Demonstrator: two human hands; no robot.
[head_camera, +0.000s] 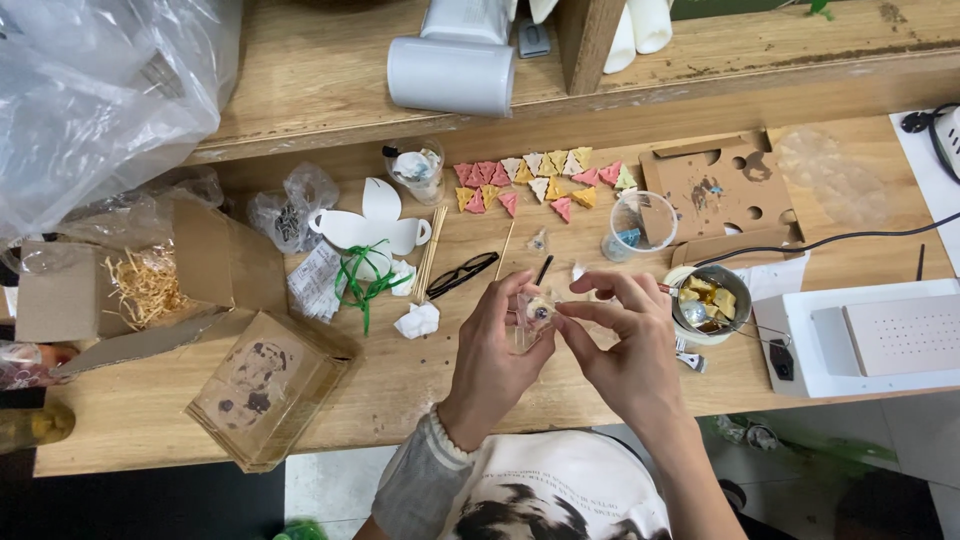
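My left hand (492, 352) and my right hand (622, 338) meet over the wooden table (400, 385), both pinching a small clear packet (536, 316) with a pale and dark piece inside. The fingertips of both hands close on its edges. Just right of my right hand stands a small bowl (708, 300) of yellowish pieces with a metal spoon in it. Black glasses (462, 274) lie just left of my left hand.
Several pink, yellow and cream triangles (535, 182) lie at the back, beside a clear cup (640, 224). Wooden sticks (430, 262), a white flower-shaped card (370, 228), green ribbon (362, 282), cardboard boxes (268, 388), a white machine (868, 340) and plastic bags (95, 100) surround the work spot.
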